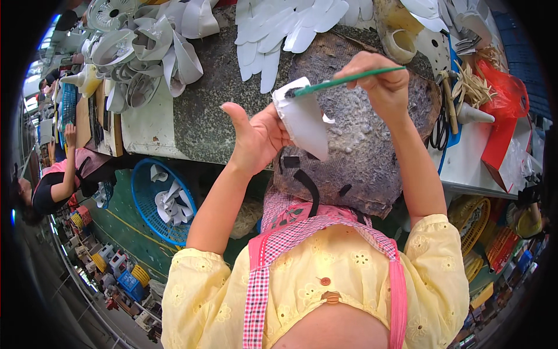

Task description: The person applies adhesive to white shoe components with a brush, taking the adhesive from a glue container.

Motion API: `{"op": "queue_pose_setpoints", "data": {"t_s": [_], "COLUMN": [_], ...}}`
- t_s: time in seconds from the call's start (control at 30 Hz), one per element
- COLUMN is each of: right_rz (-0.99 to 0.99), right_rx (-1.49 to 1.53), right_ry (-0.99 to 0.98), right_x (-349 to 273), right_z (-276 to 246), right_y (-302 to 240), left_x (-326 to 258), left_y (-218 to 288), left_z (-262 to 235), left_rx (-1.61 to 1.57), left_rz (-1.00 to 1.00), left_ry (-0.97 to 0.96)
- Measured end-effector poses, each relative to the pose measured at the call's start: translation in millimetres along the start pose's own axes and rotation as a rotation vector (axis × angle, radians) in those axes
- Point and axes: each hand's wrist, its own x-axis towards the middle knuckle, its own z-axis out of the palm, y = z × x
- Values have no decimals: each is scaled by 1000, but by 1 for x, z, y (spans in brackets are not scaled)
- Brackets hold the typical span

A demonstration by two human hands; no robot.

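A white curved piece that looks like a shoe upper (307,125) is held up in front of me over the work board. My left hand (258,134) supports it from the left, with the fingers behind it and the thumb sticking out away from it. In my right hand (381,81) is a green-handled brush (349,79), pinched near its far end. The brush's dark bristles touch the upper edge of the white piece. Beneath both hands lies a rough brown board (372,157) crusted with whitish dried residue.
Grey-white shoe uppers (154,46) are heaped at the far left. White flat sole-shaped pieces (285,29) fan out at the back, near a glue-stained container (401,43). A blue basket (139,198) with white pieces stands lower left. A red plastic bag (505,93) lies right. Another person (61,180) works at left.
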Motion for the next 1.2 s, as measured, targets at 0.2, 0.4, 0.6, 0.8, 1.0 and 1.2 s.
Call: {"op": "queue_pose_setpoints", "data": {"t_s": [0.2, 0.4, 0.6, 0.8, 1.0, 1.2], "right_rz": [108, 174, 121, 161, 308, 504], "right_rx": [98, -12, -17, -143, -338, -147], "right_ry": [-186, -174, 69, -176, 520, 557], "right_x": [-5, -7, -5, -60, -34, -56], "right_z": [-11, 3, 13, 2, -40, -22], "right_y": [-15, -13, -18, -7, 6, 32], "left_x": [1, 7, 9, 9, 56, 51], "left_y": [3, 9, 16, 10, -40, -48], "left_z": [4, -4, 3, -16, -64, -69], "left_rx": [-59, -271, -331, -453, -180, 1397], "left_rz": [-11, 22, -3, 20, -118, 324], "left_ry": [160, 126, 91, 187, 550, 593]}}
